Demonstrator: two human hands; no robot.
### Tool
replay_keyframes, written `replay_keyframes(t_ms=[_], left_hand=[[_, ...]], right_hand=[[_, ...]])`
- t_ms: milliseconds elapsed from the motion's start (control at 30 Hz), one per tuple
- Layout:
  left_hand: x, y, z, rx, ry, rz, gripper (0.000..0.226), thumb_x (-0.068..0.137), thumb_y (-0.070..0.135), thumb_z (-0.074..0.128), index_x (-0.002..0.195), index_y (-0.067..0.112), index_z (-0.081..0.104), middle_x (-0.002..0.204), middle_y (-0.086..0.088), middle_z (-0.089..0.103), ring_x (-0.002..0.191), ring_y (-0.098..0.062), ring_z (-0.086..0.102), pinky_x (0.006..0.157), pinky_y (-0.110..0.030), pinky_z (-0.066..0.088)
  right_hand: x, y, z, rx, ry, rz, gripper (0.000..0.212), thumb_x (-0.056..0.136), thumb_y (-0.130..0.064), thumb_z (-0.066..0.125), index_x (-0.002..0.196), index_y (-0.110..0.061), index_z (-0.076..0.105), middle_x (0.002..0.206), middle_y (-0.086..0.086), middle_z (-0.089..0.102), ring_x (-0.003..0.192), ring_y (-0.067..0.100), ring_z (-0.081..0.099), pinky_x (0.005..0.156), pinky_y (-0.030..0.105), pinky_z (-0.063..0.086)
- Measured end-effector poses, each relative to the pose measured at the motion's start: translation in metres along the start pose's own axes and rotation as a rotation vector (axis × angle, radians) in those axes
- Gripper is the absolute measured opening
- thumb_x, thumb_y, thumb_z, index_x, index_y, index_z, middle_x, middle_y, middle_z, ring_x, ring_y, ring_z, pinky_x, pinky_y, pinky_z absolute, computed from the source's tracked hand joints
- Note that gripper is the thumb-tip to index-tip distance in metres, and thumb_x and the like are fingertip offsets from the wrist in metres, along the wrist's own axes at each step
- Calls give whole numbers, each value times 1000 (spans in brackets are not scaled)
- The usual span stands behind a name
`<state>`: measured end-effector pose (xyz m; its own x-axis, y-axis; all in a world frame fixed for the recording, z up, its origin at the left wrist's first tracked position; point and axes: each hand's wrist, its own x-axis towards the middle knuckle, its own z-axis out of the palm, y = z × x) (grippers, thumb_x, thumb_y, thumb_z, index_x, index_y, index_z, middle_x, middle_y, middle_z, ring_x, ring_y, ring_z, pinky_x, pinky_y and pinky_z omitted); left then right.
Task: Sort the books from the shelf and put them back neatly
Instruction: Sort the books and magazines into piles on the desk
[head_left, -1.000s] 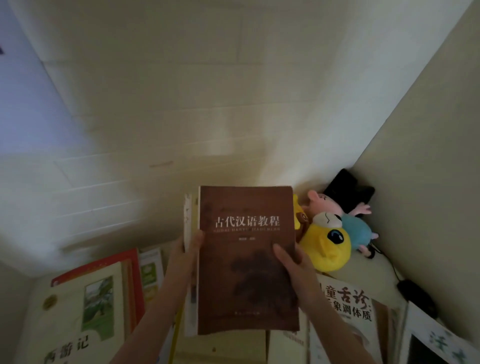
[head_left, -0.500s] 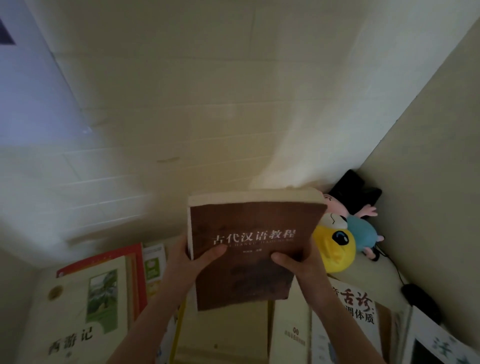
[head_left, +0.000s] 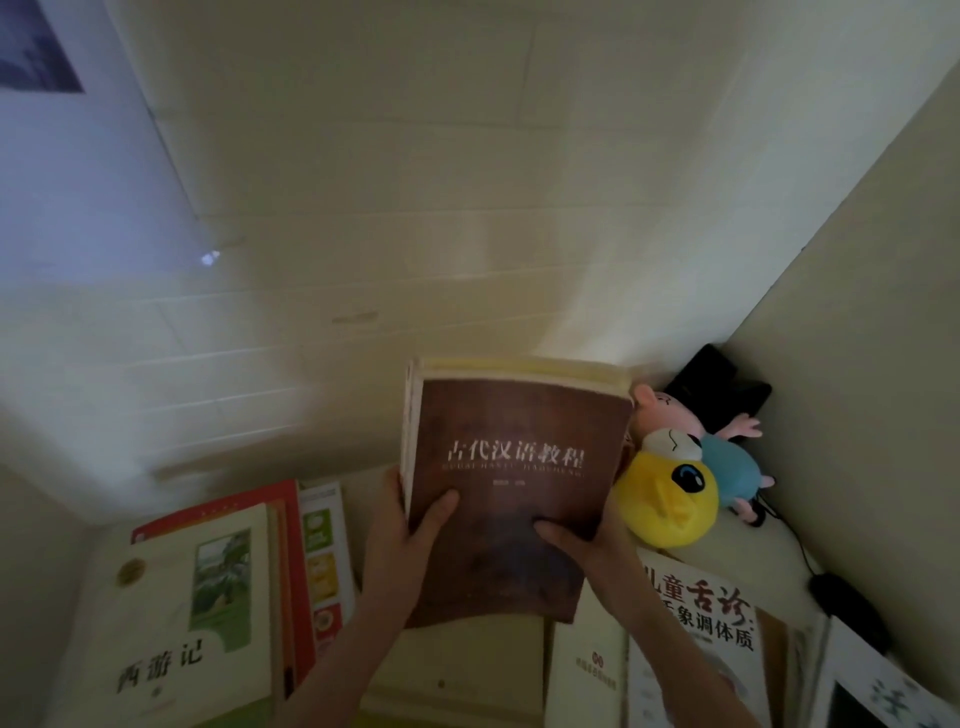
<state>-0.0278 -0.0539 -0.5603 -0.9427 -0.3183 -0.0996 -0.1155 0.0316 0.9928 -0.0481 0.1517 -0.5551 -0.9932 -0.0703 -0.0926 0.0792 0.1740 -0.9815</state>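
Pinched low down by left hand (head_left: 400, 532) and right hand (head_left: 595, 545), thumbs on cover: thick brown paper book (head_left: 519, 426). Just right of the grip: round yellow plush toy (head_left: 662, 501).

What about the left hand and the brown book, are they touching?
Touching. The head view shows the left hand gripping the brown book at its left edge, with the thumb lying across the front cover.

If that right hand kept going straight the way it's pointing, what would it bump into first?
The right hand grips the brown book; past that, probably the pale wall, though depth is unclear. The yellow plush toy sits off to its right.
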Motion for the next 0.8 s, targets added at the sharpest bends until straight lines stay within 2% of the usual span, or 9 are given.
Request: replay_keyframes(t_ms=[100,233,300,400,433,467,533,667,800], left_hand=[[8,8,2,19,6,-31,37,83,45,68,111,28,51,101,15,65,93,-5,63,84,-32,50],[13,-5,0,196,-43,-162,34,88,38,63,115,23,49,95,13,62,86,-9,61,74,-26,46],[12,-22,-2,277,-80,-259,41,88,40,63,119,16,52,102,2,64,94,-19,62,79,-28,45],[12,-49,-8,758,-141,-287,56,91,50,53,133,13,48,128,-11,55,120,-28,48,102,-35,37],[12,-54,-10,948,-121,-206,60,92,53,49,139,17,43,136,-12,47,127,-30,39,108,-38,29],[13,-55,-12,1015,-72,-98,61,91,52,51,143,22,38,140,-13,39,131,-31,32,111,-40,25],[14,-47,-15,917,-20,33,64,87,42,62,144,30,36,141,-12,27,130,-30,28,109,-41,25],[12,-30,-32,725,-58,-17,58,87,32,66,140,25,43,142,-6,23,132,-23,27,112,-37,28],[-1,-34,-86,690,97,-91,48,89,24,64,135,22,50,142,-12,29,132,-29,30,110,-44,32]], right_hand=[[4,-3,-6,-68,-22,17,69,69,-36,84,128,-23,49,118,-10,65,108,8,62,87,29,54],[6,8,-10,-110,-146,243,56,70,-31,82,120,-24,59,114,-6,69,103,12,66,91,35,54],[-1,18,-3,-194,-182,411,57,66,-40,84,115,-20,62,111,-2,70,99,14,67,92,37,53],[-11,35,10,-397,-132,519,118,31,-87,68,120,-10,55,114,1,63,102,15,61,88,32,51],[-13,40,13,-520,-97,491,125,28,-93,59,121,-10,51,119,3,57,110,20,55,93,35,47],[-12,44,15,-711,-32,417,120,38,-92,59,126,-11,48,125,7,50,117,26,47,99,38,39],[-12,35,20,-964,131,133,102,60,-65,75,138,-9,39,133,17,40,122,36,37,102,46,32],[-10,3,56,-672,1,25,76,80,-37,73,140,-24,29,140,4,23,132,21,24,111,39,26],[-18,-14,116,-414,-254,37,52,88,-23,67,131,-30,39,137,-8,33,126,7,39,105,26,41]])
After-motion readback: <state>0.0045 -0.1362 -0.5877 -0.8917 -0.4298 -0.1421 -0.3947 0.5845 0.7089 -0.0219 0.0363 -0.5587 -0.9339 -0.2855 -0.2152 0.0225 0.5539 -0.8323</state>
